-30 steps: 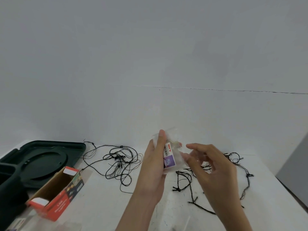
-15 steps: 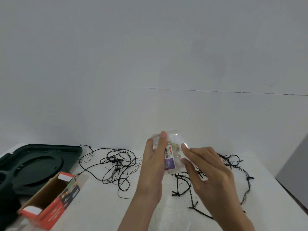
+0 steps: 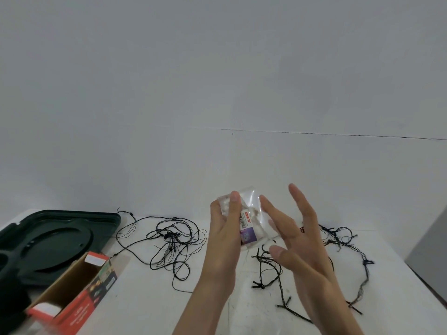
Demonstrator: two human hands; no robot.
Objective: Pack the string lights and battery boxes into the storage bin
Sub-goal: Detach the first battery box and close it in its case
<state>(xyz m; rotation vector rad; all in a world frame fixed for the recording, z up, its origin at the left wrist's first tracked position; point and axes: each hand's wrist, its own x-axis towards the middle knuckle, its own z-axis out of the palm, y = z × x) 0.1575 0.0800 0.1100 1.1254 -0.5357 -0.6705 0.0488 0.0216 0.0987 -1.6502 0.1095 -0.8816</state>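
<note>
**Two hands, one packet, bin off to our left**

Two tangles of string lights lie loose on the white table: one left of our hands, another to the right. Our left hand pinches a small clear packet upright, long axis roughly vertical, thumb across its front. Our right hand is spread open just beside it, gripping nothing (one fingertip seems to brush the plastic). The dark green bin sits well to the left, past an open red carton, so we judge the left hand, already holding, is nearer for the drop.
</note>
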